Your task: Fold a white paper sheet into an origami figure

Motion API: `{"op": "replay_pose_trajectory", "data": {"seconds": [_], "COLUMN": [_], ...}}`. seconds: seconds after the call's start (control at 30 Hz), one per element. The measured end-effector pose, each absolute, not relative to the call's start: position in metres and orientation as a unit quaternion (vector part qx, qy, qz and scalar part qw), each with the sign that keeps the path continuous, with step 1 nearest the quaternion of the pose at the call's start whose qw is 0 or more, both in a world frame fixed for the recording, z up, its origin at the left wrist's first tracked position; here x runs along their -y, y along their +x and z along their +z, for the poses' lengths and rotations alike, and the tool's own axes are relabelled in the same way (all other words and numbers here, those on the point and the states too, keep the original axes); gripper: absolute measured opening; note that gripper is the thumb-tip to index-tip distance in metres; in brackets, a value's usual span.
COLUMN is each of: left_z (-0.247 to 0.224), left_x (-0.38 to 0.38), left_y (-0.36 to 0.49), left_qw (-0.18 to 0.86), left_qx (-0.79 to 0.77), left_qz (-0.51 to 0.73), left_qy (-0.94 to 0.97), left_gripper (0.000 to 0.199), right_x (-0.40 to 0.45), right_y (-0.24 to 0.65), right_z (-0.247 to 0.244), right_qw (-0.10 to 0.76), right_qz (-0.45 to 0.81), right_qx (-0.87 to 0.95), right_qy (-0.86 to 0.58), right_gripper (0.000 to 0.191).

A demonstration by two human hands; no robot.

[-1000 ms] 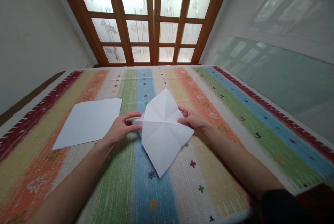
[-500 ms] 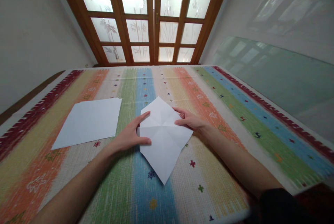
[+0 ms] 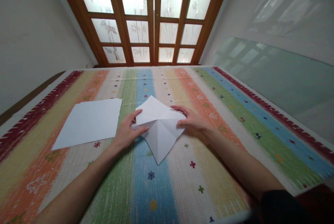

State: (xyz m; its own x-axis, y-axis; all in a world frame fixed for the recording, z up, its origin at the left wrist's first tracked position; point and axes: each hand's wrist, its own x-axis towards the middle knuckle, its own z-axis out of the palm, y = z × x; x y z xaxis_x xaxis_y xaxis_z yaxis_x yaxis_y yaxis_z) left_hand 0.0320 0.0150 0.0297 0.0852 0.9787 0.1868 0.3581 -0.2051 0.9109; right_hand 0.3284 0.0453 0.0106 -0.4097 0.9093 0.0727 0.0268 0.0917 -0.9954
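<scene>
A creased white sheet of paper (image 3: 156, 140) is held between my two hands over the middle of the striped tablecloth. It bends along a crease running from side to side, with one corner pointing toward me and another away. My left hand (image 3: 129, 128) pinches its left corner, thumb on top and fingers partly hidden behind. On the opposite side, my right hand (image 3: 193, 121) grips the right corner between thumb and fingers. Further creases meet near the sheet's centre.
Left of my hands lies a stack of white paper (image 3: 88, 123) with a slightly uneven right edge. A striped, patterned tablecloth (image 3: 151, 192) covers the table. Beyond its far edge stand wooden doors with frosted panes (image 3: 168, 32). A glass panel (image 3: 273, 67) leans by the right wall.
The sheet has gone from nearly flat to bent along its side-to-side crease. Its near corner has drawn up and away from me. My hands have moved slightly closer together.
</scene>
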Motion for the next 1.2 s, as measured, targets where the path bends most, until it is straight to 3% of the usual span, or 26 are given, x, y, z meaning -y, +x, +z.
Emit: {"op": "replay_pose_trajectory", "data": {"seconds": [0.17,0.37,0.6,0.83,1.1,1.2], "left_z": [0.033,0.030,0.022,0.021,0.012,0.010], "left_x": [-0.014,-0.012,-0.020,-0.023,-0.025,-0.025], "left_y": [0.034,0.034,0.024,0.025,0.023,0.026], "left_qw": [0.344,0.262,0.268,0.348,0.244,0.251], "left_qx": [-0.533,-0.557,-0.505,-0.496,-0.521,-0.501], "left_qz": [0.494,0.495,0.515,0.496,0.458,0.444], "left_qy": [0.594,0.613,0.638,0.622,0.678,0.699], "left_gripper": [0.065,0.049,0.016,0.021,0.006,0.005], "right_x": [-0.042,-0.037,-0.040,-0.040,-0.041,-0.041], "right_y": [0.322,0.317,0.320,0.319,0.317,0.314], "right_z": [0.005,-0.001,-0.001,-0.002,-0.003,-0.006], "right_qw": [0.389,0.420,0.422,0.442,0.430,0.438], "right_qz": [0.335,0.272,0.302,0.325,0.300,0.274], "right_qx": [0.761,0.775,0.751,0.729,0.741,0.748], "right_qy": [-0.396,-0.385,-0.408,-0.409,-0.419,-0.416], "right_gripper": [0.047,0.020,0.017,0.012,0.015,0.014]}}
